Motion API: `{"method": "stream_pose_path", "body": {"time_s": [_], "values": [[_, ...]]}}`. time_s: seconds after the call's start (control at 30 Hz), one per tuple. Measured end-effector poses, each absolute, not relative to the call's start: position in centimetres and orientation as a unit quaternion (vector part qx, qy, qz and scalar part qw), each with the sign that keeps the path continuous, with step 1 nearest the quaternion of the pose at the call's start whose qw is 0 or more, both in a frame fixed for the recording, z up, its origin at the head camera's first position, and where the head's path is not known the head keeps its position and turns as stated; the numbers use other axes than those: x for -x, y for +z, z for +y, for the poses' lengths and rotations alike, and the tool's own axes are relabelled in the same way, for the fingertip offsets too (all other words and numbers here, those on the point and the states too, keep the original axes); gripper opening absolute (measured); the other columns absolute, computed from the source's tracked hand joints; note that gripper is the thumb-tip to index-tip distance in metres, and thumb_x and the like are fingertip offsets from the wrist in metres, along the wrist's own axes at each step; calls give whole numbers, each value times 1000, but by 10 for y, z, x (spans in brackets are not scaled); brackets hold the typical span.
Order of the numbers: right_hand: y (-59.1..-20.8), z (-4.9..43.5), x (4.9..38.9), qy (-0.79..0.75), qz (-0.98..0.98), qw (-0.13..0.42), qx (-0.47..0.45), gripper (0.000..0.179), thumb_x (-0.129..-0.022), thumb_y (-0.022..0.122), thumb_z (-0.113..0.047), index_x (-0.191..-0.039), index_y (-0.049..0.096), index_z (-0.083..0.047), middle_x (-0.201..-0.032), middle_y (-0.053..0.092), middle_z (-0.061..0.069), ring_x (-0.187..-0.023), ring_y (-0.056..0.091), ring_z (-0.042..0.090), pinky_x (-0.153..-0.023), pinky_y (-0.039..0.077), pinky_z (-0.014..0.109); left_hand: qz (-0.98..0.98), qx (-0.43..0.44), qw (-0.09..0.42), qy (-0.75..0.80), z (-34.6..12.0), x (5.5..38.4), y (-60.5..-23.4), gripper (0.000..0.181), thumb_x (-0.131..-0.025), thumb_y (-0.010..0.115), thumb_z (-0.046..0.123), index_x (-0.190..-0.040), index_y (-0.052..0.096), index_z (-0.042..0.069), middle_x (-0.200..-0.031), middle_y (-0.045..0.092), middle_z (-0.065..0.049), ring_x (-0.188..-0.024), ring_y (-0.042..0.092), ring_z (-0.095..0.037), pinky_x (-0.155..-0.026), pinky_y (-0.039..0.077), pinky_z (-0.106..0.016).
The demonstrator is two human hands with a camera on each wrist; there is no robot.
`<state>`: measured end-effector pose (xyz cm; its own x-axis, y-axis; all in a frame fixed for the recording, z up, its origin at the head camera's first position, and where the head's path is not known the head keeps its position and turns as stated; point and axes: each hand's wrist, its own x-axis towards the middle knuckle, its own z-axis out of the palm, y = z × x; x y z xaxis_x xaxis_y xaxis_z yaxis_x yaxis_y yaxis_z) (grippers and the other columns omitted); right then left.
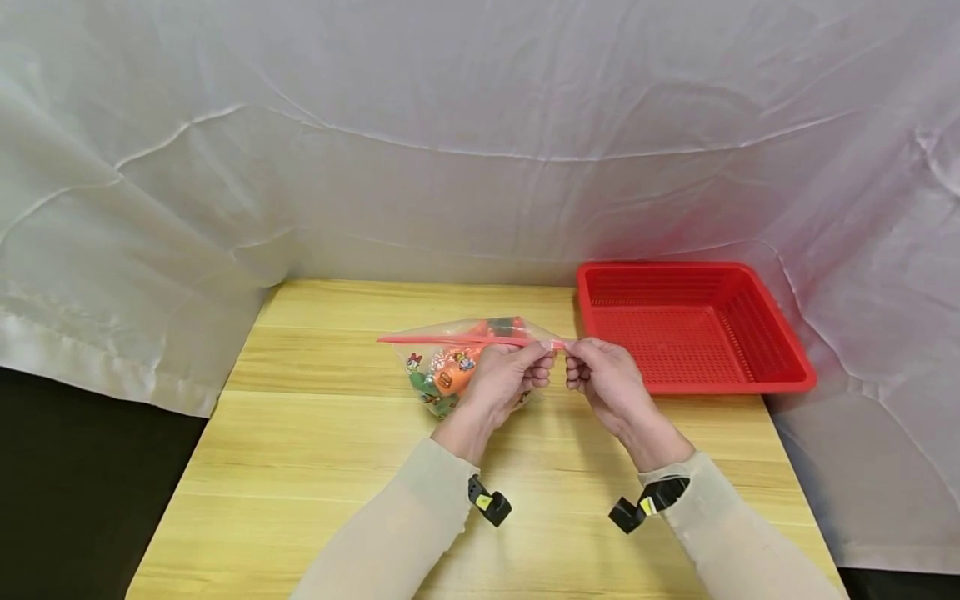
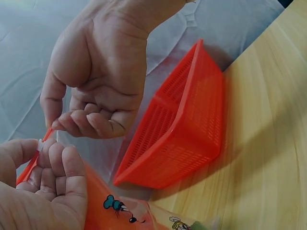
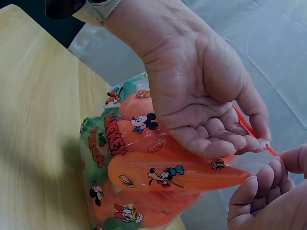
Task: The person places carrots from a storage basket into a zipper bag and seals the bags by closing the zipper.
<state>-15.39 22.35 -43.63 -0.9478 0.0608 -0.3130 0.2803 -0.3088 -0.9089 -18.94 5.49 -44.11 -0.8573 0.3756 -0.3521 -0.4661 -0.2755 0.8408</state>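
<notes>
A clear zip bag (image 1: pixel 417 358) with cartoon prints rests on the table, filled with orange and green items whose kind is hard to tell. Along its top runs a red zip strip (image 1: pixel 442 339). My left hand (image 1: pixel 504 375) pinches this strip near its right end, where a small white slider (image 3: pixel 264 143) shows between thumb and finger. Just to the right, my right hand (image 1: pixel 613 385) pinches the strip's end corner. Both hands have their other fingers curled in, and they nearly meet. In the right wrist view, the bag's printed side (image 3: pixel 139 179) bulges below the left hand.
A red perforated plastic basket (image 1: pixel 693 387) stands at the back right of the wooden table (image 1: pixel 300 467). Pale cloth (image 1: pixel 450 150) hangs behind and at both sides. Each wrist carries a black strapped device (image 1: pixel 491 502).
</notes>
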Motion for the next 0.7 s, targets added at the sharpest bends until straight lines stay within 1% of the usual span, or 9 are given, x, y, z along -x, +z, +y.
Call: {"method": "stream_pose_path", "body": {"time_s": [0.1, 0.27, 0.5, 0.7], "values": [[-436, 224, 155, -796, 583, 68, -146, 29, -104, 54, -8, -78, 66, -13, -76, 60, -2, -69, 55, 10, -67, 50, 22, 526, 44, 266, 806, 51, 190, -441, 20, -101, 68, 9, -105, 75, -9, -79, 73, -5, -67, 66, -9, -66, 58, -22], [-435, 224, 155, -799, 579, 67, -144, 30, -104, 54, -7, -78, 67, -14, -78, 61, -2, -69, 55, 9, -67, 50, 21, 519, 56, 261, 812, 46, 192, -441, 16, -101, 68, 10, -94, 75, -3, -76, 73, -4, -66, 67, -10, -66, 59, -22], [-433, 223, 155, -801, 578, 63, -145, 30, -104, 53, -8, -79, 68, -14, -77, 61, -2, -68, 55, 9, -67, 51, 22, 552, 52, 239, 797, 39, 192, -440, 20, -102, 68, 13, -100, 75, -6, -77, 74, -4, -68, 70, -10, -69, 61, -23], [-431, 218, 156, -784, 593, 78, -165, 22, -106, 57, -16, -86, 67, -14, -79, 60, -4, -71, 55, 9, -64, 53, 24, 561, 55, 238, 791, 38, 191, -439, 21, -102, 69, 13, -102, 75, -6, -78, 74, -4, -69, 70, -10, -69, 61, -23]]}}
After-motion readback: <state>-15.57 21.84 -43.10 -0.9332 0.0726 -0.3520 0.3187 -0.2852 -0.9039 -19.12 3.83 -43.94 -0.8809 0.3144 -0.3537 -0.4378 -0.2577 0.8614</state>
